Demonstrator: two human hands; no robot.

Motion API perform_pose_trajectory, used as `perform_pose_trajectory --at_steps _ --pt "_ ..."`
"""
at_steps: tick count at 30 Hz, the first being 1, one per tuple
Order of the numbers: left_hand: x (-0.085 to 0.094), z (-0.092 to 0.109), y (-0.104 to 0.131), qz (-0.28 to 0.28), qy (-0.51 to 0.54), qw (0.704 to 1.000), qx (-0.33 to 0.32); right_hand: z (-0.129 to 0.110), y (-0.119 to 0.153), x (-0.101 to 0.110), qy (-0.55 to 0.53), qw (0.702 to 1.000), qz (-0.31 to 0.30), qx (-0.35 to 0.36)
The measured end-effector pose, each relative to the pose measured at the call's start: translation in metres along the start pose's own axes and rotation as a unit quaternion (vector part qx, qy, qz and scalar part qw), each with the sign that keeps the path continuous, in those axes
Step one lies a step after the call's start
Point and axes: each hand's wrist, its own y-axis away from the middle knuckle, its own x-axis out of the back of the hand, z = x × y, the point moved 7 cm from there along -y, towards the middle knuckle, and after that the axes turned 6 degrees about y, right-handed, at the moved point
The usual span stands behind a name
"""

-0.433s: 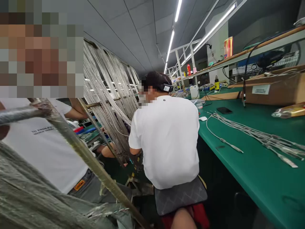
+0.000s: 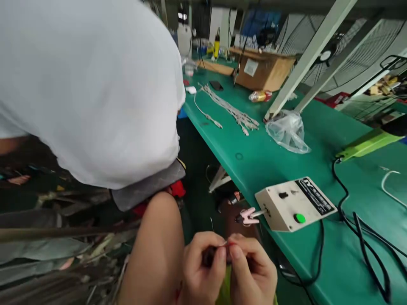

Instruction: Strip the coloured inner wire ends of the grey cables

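Note:
Low in the head view, my left hand (image 2: 205, 264) and my right hand (image 2: 254, 269) meet fingertip to fingertip above my lap. Both are closed in a pinch on a thin red strand (image 2: 231, 244) that looks like a wire; most of it is hidden by the fingers. Something dark shows inside the curl of my left fingers, too blurred to name. Just beyond the hands, a pink clip (image 2: 247, 216) sticks out on a metal rod from a cream control box (image 2: 276, 212) with a green button at the bench edge.
A person in a white shirt (image 2: 104, 93) sits close ahead on the left. On the green bench (image 2: 222, 144) lie white cables (image 2: 233, 112), a plastic bag (image 2: 289, 131), black cords (image 2: 365, 241), a lime-green tool (image 2: 370, 143) and a cardboard box (image 2: 263, 70).
The view has swung down and to the right. My hands, the control box and the pink clip have come into sight; the hanging cables and the second person have left it.

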Motion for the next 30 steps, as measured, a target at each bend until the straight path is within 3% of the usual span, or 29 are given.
perform_pose_trajectory --at_steps 3,10,14,17,21,30 --pt "-0.007 -0.011 -0.001 -0.055 0.015 0.998 -0.002 0.02 0.008 0.009 0.005 0.999 0.0 -0.046" --pt "-0.01 -0.013 -0.014 -0.043 0.015 0.999 0.012 0.058 0.019 0.016 -0.054 0.98 -0.037 -0.187" --pt "-0.013 -0.023 -0.02 -0.033 0.024 0.998 0.044 0.076 -0.001 0.021 -0.117 0.96 -0.023 -0.253" --pt "-0.016 -0.027 -0.024 -0.037 0.031 0.997 0.061 0.084 -0.018 0.012 -0.207 0.933 -0.052 -0.288" --pt "-0.022 -0.028 -0.028 -0.057 0.043 0.995 0.066 0.083 -0.026 -0.002 -0.316 0.899 -0.074 -0.294" --pt "-0.029 -0.038 -0.027 -0.071 0.058 0.992 0.087 0.075 -0.024 -0.004 -0.281 0.916 -0.017 -0.286"
